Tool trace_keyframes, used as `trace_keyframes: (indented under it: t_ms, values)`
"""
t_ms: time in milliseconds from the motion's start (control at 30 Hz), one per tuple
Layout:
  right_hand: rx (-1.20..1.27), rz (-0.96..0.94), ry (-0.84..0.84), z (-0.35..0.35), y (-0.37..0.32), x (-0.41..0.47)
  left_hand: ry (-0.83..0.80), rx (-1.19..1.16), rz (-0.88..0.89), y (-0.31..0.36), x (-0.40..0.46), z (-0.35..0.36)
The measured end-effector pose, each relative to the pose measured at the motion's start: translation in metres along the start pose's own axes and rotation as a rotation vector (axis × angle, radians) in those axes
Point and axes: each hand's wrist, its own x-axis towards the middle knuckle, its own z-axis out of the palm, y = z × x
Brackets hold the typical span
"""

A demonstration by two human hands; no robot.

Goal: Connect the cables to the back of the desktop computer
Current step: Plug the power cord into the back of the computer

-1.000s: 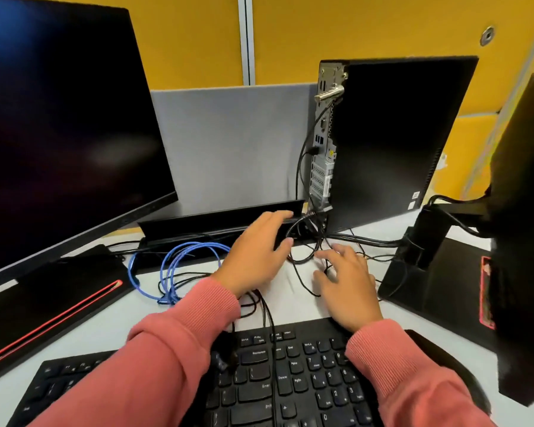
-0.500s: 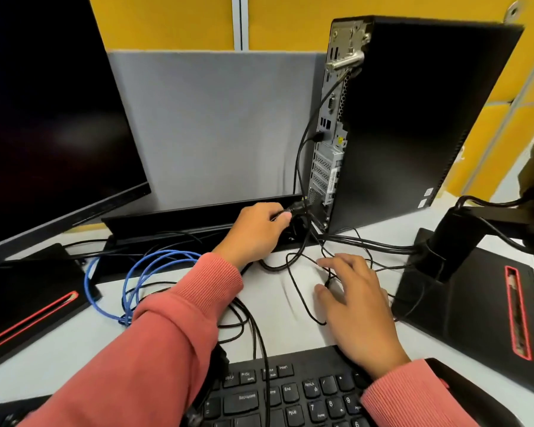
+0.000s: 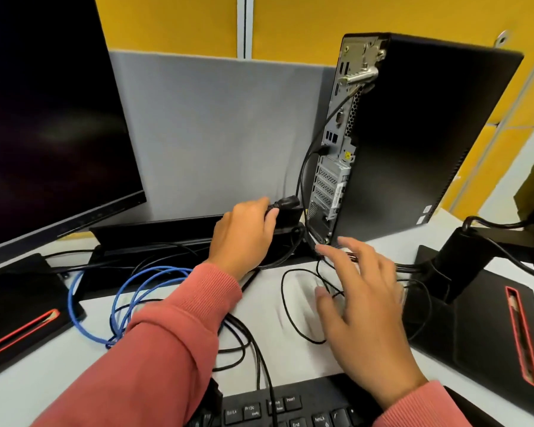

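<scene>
Head view, looking forward-down, close over desk; edges probably warped.

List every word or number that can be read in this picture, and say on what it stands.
"PrtSc": key on the keyboard.
"Insert": key on the same keyboard, blurred.
"End": key at the bottom edge, partly cut off.
Yellow sticker and white labels on the desktop computer: too small to read.

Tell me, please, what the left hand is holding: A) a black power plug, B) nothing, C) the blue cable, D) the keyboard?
A: the left hand grips the black power plug just left of the desktop computer rear panel.
</scene>
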Motion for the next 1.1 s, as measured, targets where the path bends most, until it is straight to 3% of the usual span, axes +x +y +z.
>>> trace_keyframes:
  t_ms: [100, 200, 267, 467, 767, 1100]
  values:
    - [0.03, -0.12, -0.099, 0.007, -0.017, 0.022, 0.064, -0.028, 0.048, -0.001, 0.0, -0.002]
    - [-0.097, -0.097, -0.354, 0.021, -0.023, 0.044, 0.093, -0.037, 0.089, -0.005, -0.002, -0.001]
    - [-0.16, -0.056, -0.421, 0.029, -0.022, 0.053, 0.122, -0.066, 0.114, -0.006, -0.004, -0.002]
    - [-0.229, -0.006, -0.293, 0.039, -0.016, 0.054, 0.158, -0.188, 0.054, -0.011, -0.002, -0.002]
    - [-0.25, 0.065, -0.333, 0.042, -0.013, 0.07, 0.135, -0.413, 0.022, -0.015, 0.0, 0.0]
    - [-0.4, 0.094, -0.441, 0.054, -0.008, 0.086, 0.091, -0.431, 0.081, -0.013, -0.003, 0.0]
